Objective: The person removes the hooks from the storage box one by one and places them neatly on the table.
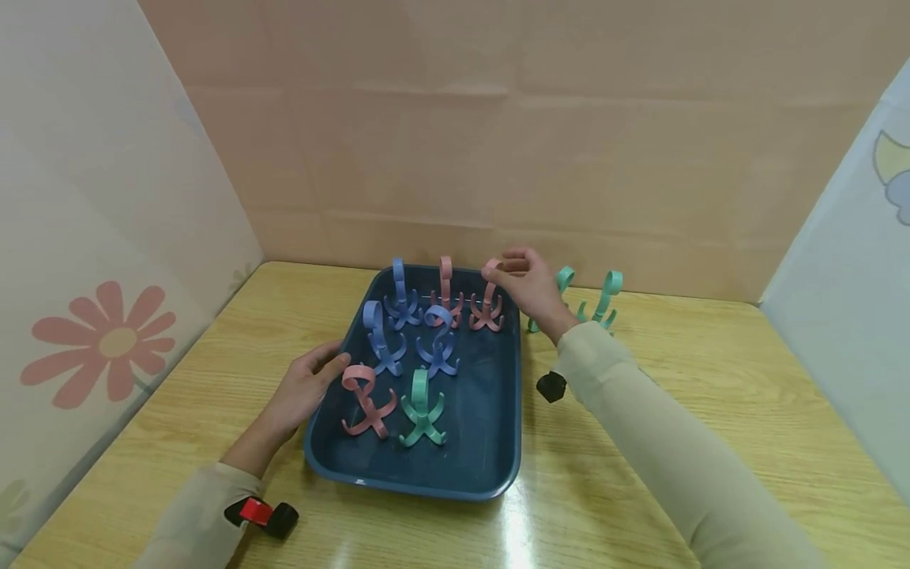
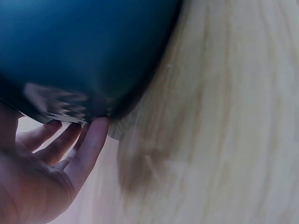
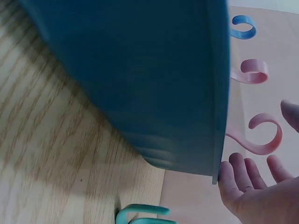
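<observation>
A dark blue tray [image 1: 483,395] holds several plastic four-prong hooks with curled tops, in blue, pink and green. My left hand [image 1: 313,383] grips the tray's left rim, thumb over the edge; its fingers [image 2: 96,140] press the outer wall in the left wrist view. At the tray's far right corner, my right hand [image 1: 533,288] surrounds the curled top of a pink hook [image 1: 487,304]. The right wrist view shows the thumb and fingers apart, with the pink hook's curl [image 3: 275,140] near them and not pinched.
Two green hooks [image 1: 606,296] stand on the wooden table [image 1: 675,371] right of the tray, one partly behind my right hand. Inside the tray are another green hook [image 1: 422,415], a near pink hook [image 1: 370,411] and a blue hook [image 1: 441,348]. A paper-covered wall [image 1: 498,158] rises behind.
</observation>
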A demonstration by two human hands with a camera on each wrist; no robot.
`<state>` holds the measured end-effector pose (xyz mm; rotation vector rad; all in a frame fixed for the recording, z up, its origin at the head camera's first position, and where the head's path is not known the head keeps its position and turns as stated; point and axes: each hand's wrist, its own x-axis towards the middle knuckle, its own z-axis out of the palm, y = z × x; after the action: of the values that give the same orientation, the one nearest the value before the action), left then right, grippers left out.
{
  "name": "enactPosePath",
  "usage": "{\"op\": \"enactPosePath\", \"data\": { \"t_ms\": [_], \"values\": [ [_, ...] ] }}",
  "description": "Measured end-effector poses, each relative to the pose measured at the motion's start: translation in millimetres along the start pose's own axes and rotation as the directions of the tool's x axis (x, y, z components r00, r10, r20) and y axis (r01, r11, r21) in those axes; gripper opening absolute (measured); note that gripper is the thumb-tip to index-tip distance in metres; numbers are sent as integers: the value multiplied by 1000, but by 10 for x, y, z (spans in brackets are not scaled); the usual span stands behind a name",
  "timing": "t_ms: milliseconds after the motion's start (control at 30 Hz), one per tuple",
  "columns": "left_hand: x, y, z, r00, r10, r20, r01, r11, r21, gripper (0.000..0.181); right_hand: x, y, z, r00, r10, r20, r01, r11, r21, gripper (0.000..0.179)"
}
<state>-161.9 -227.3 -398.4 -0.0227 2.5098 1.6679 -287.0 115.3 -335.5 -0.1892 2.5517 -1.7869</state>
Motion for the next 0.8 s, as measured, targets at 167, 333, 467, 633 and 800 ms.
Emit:
{"op": "enactPosePath", "data": {
  "t_ms": [167, 333, 467, 633, 800],
  "values": [
    [8, -10, 0, 1000, -11, -6, 11, 1000, 10, 56, 26, 3, 38, 1000, -5, -15, 5, 1000, 21, 61],
    [14, -24, -6, 1000, -20, -14, 20, 1000, 22, 55, 41, 9, 72, 999, -11, -45, 11, 1000, 13, 53],
    [20, -29, -1, 1000, -22, -13, 22, 1000, 18, 55, 39, 13, 80, 998, 3, -63, -3, 1000, 2, 48],
    [18, -21, 1, 1000, -21, -8, 21, 1000, 5, 56, 34, 17, 86, 998, 2, -67, -1, 1000, 11, 46],
    [7, -1, -2, 1000, -16, -7, 16, 1000, -2, 58, 31, 14, 96, 998, -5, -66, 6, 1000, 16, 46]
  ]
}}
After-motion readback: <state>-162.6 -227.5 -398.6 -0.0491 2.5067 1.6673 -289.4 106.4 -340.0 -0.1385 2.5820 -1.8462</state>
